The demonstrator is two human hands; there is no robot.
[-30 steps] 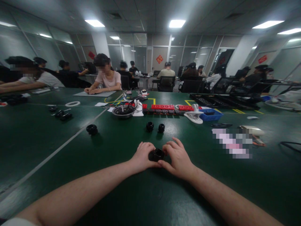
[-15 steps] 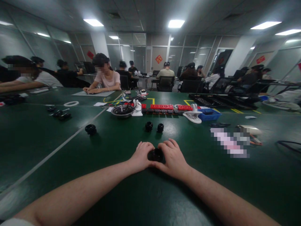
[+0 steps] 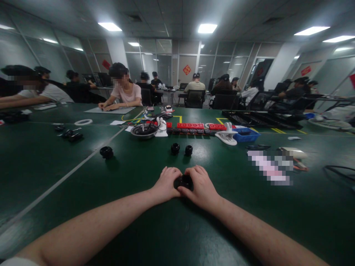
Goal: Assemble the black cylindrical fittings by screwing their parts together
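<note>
A glossy black round fitting [image 3: 184, 181], hollow at its right end, lies on its side low over the green table [image 3: 155, 236]. From its left, my left hand [image 3: 168, 181] is closed around it, fingers on the far side and thumb near. My right hand [image 3: 200, 186] grips the hollow end, with its thumb across the near side. Fingers cover much of the part, so its full shape is hidden. Beyond my hands stand two similar black fittings, a larger one [image 3: 175, 149] and a smaller one [image 3: 189, 150]. Another black fitting [image 3: 107, 152] sits farther left.
Across the table's middle run red power strips [image 3: 190, 125], a metal bowl [image 3: 144, 131], a white clamp stand [image 3: 227, 135] and a blue bin [image 3: 246, 135]. Black parts [image 3: 72, 135] lie left, a dark cable [image 3: 340, 170] right. A person [image 3: 126, 90] sits across the table.
My right hand has shifted slightly, its fingers lower and its thumb now higher on the near side of the black fitting. My left hand stays put.
</note>
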